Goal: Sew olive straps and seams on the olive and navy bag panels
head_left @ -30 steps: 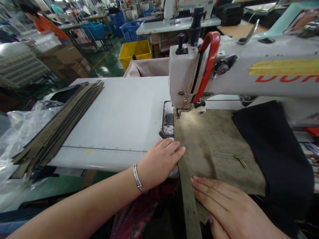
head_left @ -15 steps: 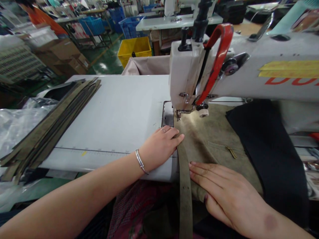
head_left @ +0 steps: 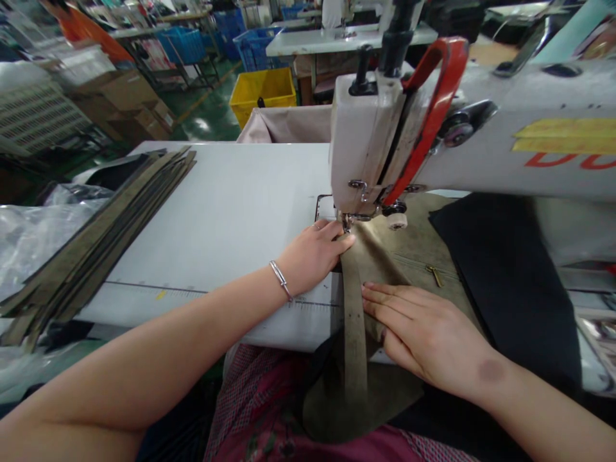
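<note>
An olive strap [head_left: 355,321] runs from under the sewing machine's presser foot [head_left: 346,223] down over the table's front edge. Thumb and fingers of my left hand [head_left: 312,256] pinch the strap's left edge just before the foot. Flat on the olive fabric panel [head_left: 409,215], right of the strap, lies my right hand [head_left: 428,330], its fingers stretched out and close together, the tips beside the strap. The panel has a zipper with a brass pull [head_left: 434,276]. Dark fabric [head_left: 510,282] covers the panel's right side.
The white machine head [head_left: 359,141] with a red lever [head_left: 433,115] stands over the work. A stack of olive straps [head_left: 101,237] lies on the left of the white table [head_left: 231,205]. Behind are a yellow bin [head_left: 264,93], cardboard boxes [head_left: 120,96] and a person in orange [head_left: 91,35].
Both hands have moved forward, away from me, with the strap and panel. My left fingers are now right at the presser foot. The zipper pull has shifted forward and slightly left.
</note>
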Available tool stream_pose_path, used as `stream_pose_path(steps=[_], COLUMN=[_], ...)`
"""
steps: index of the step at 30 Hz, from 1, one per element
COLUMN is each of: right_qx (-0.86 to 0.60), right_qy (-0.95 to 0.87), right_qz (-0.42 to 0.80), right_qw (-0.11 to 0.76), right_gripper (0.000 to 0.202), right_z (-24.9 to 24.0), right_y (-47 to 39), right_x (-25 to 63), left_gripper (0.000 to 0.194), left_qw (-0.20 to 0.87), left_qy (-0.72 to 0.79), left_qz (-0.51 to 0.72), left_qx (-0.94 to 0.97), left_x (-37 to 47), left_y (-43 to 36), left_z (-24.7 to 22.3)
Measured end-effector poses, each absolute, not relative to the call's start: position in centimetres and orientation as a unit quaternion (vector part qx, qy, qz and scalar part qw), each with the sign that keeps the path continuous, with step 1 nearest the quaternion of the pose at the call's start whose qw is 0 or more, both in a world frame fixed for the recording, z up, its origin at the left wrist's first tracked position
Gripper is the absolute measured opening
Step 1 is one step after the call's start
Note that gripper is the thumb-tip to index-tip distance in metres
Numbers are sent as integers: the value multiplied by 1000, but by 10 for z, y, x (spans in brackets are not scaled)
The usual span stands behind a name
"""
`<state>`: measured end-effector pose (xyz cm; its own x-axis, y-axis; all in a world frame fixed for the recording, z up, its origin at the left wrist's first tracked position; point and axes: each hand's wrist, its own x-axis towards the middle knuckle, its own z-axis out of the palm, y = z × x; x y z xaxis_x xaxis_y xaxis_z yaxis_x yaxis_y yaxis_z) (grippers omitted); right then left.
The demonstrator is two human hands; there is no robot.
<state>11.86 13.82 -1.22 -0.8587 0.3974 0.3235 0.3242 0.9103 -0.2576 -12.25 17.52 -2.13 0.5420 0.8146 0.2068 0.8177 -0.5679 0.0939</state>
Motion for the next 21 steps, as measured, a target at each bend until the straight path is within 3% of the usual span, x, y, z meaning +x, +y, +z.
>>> stream_pose_path(steps=[4,7,10,12,16,21], right_qx=[-191,-197,-213,-222,-231,-234], right_qy=[-960,-960,-961,-962,-965,-966], right_qz=[83,71,55,37,-7,-43], right_qw=[186,183,167,156,124,98], right_gripper=[33,35,37,36,38,39], right_z=[-14,-16,-18,-20,-26,-30], right_y=[141,138,131,125,113,110], right_x=[118,120,121,121,120,119], left_gripper=[41,47,14,8,43,76], left_qw=[-39,-122,-169,-261,-413,-515], left_qy=[-481,-523,-632,-650,-654,-555], left_qz=[-128,-192,-273,-215,-110,-180], left_qx=[-866,-822,-706,-680,-624,-628], left_x=[-123,-119,-114,-113,-113,-92], left_y=[159,96,7,-43,-84,-58], left_z=[-15,-6,-12,-25,-57,-81])
